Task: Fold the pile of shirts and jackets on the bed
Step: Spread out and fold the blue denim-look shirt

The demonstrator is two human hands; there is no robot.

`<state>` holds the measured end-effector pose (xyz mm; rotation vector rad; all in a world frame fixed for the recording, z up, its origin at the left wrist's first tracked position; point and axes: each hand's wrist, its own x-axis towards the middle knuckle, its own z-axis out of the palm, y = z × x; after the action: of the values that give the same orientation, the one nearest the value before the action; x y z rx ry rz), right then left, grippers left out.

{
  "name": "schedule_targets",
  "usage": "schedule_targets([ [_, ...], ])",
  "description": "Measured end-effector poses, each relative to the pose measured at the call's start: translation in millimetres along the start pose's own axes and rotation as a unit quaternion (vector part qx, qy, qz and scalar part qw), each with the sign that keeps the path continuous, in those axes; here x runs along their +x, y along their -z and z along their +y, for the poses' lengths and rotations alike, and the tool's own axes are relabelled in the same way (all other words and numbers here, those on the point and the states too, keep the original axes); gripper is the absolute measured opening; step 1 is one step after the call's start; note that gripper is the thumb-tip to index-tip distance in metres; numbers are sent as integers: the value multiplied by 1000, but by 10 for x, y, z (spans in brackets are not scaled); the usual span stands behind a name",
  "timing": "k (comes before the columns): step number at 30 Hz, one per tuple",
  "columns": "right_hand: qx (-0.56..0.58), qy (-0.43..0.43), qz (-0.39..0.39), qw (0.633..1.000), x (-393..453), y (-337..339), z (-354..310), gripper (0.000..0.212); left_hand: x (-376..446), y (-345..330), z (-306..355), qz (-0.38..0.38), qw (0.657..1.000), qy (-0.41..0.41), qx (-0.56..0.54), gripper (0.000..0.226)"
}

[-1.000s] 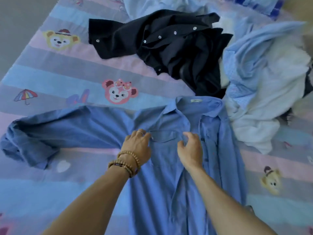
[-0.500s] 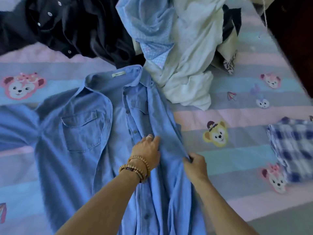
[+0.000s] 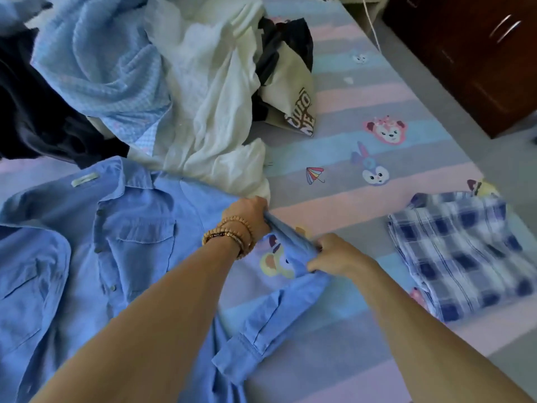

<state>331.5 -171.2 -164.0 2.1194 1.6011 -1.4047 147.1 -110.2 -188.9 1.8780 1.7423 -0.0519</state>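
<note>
i see my right hand (image 3: pixel 334 257) and left hand (image 3: pixel 247 213) each pinching the blue shirt's sleeve (image 3: pixel 290 242) in curled fingers. the blue shirt (image 3: pixel 122 251) lies open, front up, on the striped bed (image 3: pixel 377 158), pale collar label (image 3: pixel 85 179) unreadable. beyond it sits the pile (image 3: pixel 174 82); its printed lettering (image 3: pixel 302 114) is illegible.

Both bare forearms reach up from 6 o'clock toward 12. The left hand (image 3: pixel 249 212), beaded bracelets on its wrist, and the right hand (image 3: pixel 338 256), at its 4 o'clock, each pinch cloth, with fingers curled.
</note>
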Motion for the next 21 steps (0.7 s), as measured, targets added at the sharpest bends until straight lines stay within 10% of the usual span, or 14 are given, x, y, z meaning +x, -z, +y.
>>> schedule_targets([
  [5,388,-80,223,891,545,717,38,12,571,-85,57,41,992,35,-116,45],
  [9,218,-70,290,929,913,845,42,18,675,-222,-90,-11,978,47,-205,103],
  [13,-32,-31,394,918,890,447,-285,43,317,-168,-305,38,965,44,-256,86],
  [17,21,254,275,927,764,-514,-1090,28,-128,92,-1093,180,946,148,-224,22],
  [21,-72,349,140,924,772,-1146,-1858,26,-579,420,-2116,184,937,285,-82,27],
])
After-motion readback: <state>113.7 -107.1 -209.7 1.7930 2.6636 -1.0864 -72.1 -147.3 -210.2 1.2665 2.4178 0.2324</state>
